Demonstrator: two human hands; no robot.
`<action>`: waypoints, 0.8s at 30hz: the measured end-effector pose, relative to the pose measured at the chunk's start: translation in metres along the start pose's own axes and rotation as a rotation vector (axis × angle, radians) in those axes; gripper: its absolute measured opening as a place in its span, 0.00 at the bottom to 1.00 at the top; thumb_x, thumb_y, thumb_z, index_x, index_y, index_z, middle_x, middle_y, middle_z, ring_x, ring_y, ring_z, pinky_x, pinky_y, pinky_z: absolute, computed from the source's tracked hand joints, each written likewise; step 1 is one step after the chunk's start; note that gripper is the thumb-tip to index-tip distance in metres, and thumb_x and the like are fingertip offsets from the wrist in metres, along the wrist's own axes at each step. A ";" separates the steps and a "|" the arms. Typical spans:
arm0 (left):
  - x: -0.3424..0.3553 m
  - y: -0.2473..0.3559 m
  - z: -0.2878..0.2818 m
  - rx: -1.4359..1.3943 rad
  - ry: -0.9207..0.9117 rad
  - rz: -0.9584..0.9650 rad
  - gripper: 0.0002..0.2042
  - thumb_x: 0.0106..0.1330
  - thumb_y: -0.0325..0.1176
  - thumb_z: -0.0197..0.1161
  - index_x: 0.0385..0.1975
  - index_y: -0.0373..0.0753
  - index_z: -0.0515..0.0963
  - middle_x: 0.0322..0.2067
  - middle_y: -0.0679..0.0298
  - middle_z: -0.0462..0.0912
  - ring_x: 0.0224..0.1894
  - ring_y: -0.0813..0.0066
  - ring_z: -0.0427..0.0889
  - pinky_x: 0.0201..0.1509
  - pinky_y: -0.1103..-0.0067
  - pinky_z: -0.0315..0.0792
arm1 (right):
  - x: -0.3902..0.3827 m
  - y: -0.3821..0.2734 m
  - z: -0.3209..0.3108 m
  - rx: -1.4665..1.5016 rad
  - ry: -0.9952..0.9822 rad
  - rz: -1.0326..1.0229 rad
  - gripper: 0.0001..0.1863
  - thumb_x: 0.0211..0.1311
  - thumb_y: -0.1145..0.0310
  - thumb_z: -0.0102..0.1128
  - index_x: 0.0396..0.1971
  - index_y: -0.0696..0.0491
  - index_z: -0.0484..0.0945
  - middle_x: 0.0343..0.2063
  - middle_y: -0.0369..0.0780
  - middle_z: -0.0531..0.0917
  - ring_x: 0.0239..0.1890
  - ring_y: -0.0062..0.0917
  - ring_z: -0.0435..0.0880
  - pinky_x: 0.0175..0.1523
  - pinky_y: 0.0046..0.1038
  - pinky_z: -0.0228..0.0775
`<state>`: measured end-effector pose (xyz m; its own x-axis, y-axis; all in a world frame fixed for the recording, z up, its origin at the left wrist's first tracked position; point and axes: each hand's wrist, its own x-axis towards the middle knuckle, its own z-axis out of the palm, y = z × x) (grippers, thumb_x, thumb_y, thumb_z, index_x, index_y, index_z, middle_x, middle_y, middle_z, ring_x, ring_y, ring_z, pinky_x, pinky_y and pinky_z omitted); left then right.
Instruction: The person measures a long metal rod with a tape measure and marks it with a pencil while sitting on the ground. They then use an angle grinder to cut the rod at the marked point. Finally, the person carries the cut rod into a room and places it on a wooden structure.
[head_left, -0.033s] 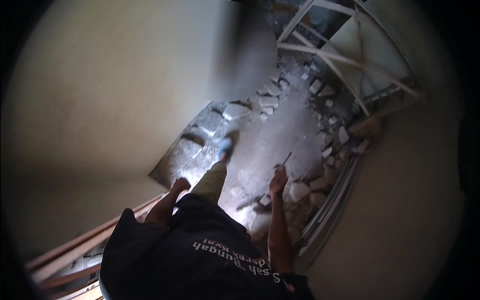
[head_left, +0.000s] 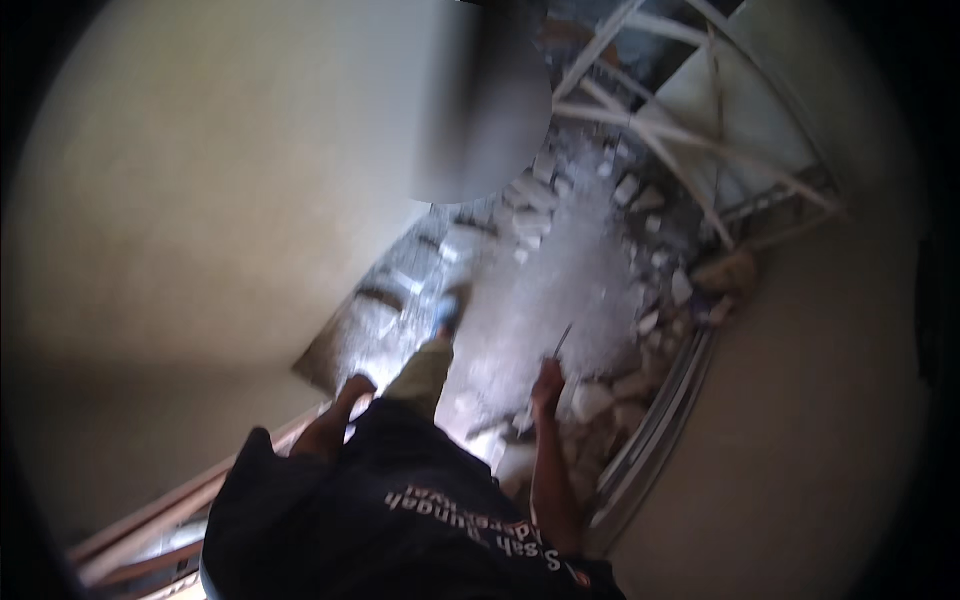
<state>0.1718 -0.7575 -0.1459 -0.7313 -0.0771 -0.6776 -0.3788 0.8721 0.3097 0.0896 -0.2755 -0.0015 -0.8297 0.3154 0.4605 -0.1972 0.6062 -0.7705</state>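
Observation:
My right hand (head_left: 547, 384) is held out ahead of my body over the rubble-strewn floor, closed around a thin dark rod (head_left: 564, 340). The rod's far end points up and away; the frames do not show what kind of tool it is. My left hand (head_left: 358, 386) hangs beside my left thigh, near the wall. Its fingers are dark and blurred, and no object shows in it. Below it, one leg in light trousers (head_left: 421, 378) ends in a blue shoe or slipper (head_left: 446, 312) on the floor.
Broken stones and blocks (head_left: 592, 402) line both sides of the dusty floor (head_left: 545, 290). A pale wall (head_left: 230, 200) rises at left. Long strips (head_left: 655, 425) lean along the right wall. A wooden frame (head_left: 680, 132) stands far right; wooden boards (head_left: 150, 520) lie lower left.
The view has shifted slightly. My right hand with the rod sits a little lower and further left in the picture, and my left hand a little lower.

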 end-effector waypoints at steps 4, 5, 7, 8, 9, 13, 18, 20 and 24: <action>0.057 0.084 -0.074 -0.265 -0.211 -0.331 0.23 0.51 0.47 0.75 0.41 0.36 0.88 0.47 0.47 0.88 0.53 0.55 0.87 0.56 0.66 0.81 | -0.003 0.072 0.000 -0.263 -0.532 0.452 0.13 0.77 0.67 0.49 0.41 0.58 0.80 0.37 0.55 0.84 0.45 0.50 0.84 0.50 0.42 0.75; 0.073 0.100 -0.107 -0.303 -0.209 -0.298 0.23 0.50 0.47 0.75 0.42 0.37 0.88 0.47 0.49 0.88 0.53 0.56 0.88 0.56 0.66 0.81 | 0.002 0.087 -0.002 -0.310 -0.663 0.415 0.12 0.75 0.69 0.47 0.42 0.59 0.80 0.38 0.55 0.84 0.44 0.50 0.84 0.49 0.43 0.75; 0.123 0.100 -0.154 -0.407 -0.107 -0.116 0.18 0.54 0.45 0.67 0.39 0.41 0.89 0.46 0.52 0.89 0.50 0.54 0.88 0.56 0.65 0.81 | -0.023 0.148 -0.001 -0.614 -0.645 -0.011 0.17 0.75 0.57 0.51 0.37 0.56 0.80 0.32 0.53 0.84 0.38 0.53 0.83 0.44 0.48 0.73; 0.136 0.114 -0.190 -0.360 -0.049 -0.198 0.18 0.55 0.45 0.63 0.38 0.41 0.89 0.45 0.51 0.89 0.51 0.52 0.88 0.58 0.64 0.80 | -0.009 0.143 0.023 -0.562 -0.726 0.165 0.16 0.75 0.58 0.51 0.38 0.56 0.80 0.32 0.53 0.84 0.39 0.52 0.83 0.45 0.48 0.73; 0.142 0.148 -0.218 -0.271 -0.053 -0.138 0.18 0.55 0.43 0.63 0.41 0.42 0.89 0.45 0.50 0.89 0.52 0.51 0.87 0.60 0.62 0.79 | 0.005 0.126 0.021 -0.516 -0.755 0.512 0.16 0.75 0.58 0.51 0.38 0.56 0.80 0.33 0.53 0.84 0.39 0.52 0.83 0.45 0.47 0.73; 0.223 0.225 -0.319 -0.322 -0.165 -0.080 0.19 0.58 0.47 0.66 0.43 0.42 0.89 0.45 0.49 0.89 0.51 0.50 0.87 0.58 0.63 0.80 | 0.142 0.109 0.097 -0.384 -0.703 0.856 0.16 0.75 0.60 0.50 0.41 0.57 0.80 0.35 0.52 0.84 0.41 0.50 0.83 0.47 0.46 0.73; 0.356 0.353 -0.418 -0.362 -0.062 0.109 0.19 0.62 0.48 0.66 0.47 0.44 0.87 0.41 0.50 0.89 0.39 0.56 0.89 0.42 0.65 0.82 | 0.302 0.155 0.211 -0.304 -0.671 0.856 0.15 0.75 0.63 0.49 0.44 0.58 0.80 0.37 0.52 0.84 0.44 0.48 0.83 0.50 0.44 0.74; 0.420 0.405 -0.462 -0.435 -0.165 0.054 0.19 0.63 0.48 0.68 0.49 0.45 0.86 0.37 0.56 0.89 0.29 0.66 0.88 0.28 0.71 0.82 | 0.368 0.179 0.269 -0.268 -0.671 0.841 0.15 0.75 0.64 0.48 0.45 0.59 0.80 0.38 0.52 0.84 0.45 0.48 0.84 0.51 0.44 0.74; 0.549 0.495 -0.542 -0.665 -0.404 -0.129 0.14 0.69 0.45 0.64 0.46 0.45 0.84 0.33 0.62 0.87 0.26 0.74 0.83 0.27 0.71 0.80 | 0.522 0.231 0.361 -0.254 -0.639 0.660 0.15 0.75 0.66 0.47 0.47 0.60 0.80 0.40 0.51 0.84 0.46 0.46 0.84 0.53 0.42 0.74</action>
<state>-0.7248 -0.6297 -0.0030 -0.4441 0.1352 -0.8857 -0.7993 0.3867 0.4599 -0.5771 -0.2340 -0.0983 -0.8762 0.2378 -0.4192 0.4703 0.6126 -0.6353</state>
